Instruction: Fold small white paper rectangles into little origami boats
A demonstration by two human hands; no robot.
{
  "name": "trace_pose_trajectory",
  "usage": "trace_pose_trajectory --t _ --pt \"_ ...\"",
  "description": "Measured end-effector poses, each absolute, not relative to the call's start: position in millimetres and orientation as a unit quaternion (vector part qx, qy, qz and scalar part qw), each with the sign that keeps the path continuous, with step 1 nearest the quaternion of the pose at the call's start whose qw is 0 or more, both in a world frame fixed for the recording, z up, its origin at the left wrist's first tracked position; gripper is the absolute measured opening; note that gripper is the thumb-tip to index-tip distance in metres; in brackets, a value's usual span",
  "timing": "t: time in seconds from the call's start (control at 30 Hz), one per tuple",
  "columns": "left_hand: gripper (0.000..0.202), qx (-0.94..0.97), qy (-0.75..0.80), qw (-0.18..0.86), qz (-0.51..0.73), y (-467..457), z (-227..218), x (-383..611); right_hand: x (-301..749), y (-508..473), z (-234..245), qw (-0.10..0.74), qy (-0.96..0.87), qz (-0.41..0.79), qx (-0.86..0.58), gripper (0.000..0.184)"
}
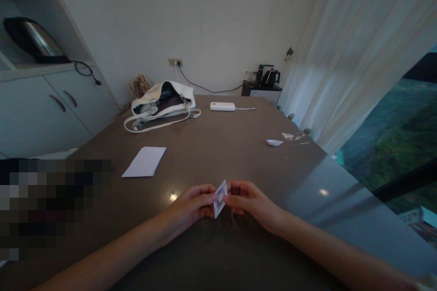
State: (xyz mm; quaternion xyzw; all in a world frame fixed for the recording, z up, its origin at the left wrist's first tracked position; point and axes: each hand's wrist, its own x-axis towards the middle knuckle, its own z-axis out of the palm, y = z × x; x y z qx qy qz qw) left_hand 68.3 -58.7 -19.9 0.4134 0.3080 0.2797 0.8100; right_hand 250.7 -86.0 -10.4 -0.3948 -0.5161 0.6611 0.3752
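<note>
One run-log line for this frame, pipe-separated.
left hand: pinching folded paper | right hand: pinching same paper, opposite side | on table: flat white paper, small paper piece, white bag, white device

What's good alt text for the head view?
A person's left hand and right hand pinch a small folded paper between them at a brown table. White paper lies farther off to the left, a small white piece to the right. Toward the far end are an open white bag and a white device.
</note>
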Motion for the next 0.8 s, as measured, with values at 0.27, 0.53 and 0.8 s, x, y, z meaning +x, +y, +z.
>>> trace_pose_trajectory --t 0.27,0.53,0.8 --pt "0.025 0.407 0.294 0.818 0.281 -58.5 -23.4 66.8 251.2 -85.0 -11.6 0.373 -0.515 0.671 -0.380 0.033" --pt "0.029 0.418 0.303 0.810 0.279 -57.2 -22.8 67.7 251.3 -85.8 -8.7 0.377 -0.514 0.664 -0.392 0.034" --pt "0.028 0.437 0.300 0.799 0.283 -57.1 -28.7 66.3 251.5 -84.2 -9.9 0.377 -0.512 0.660 -0.399 0.036"
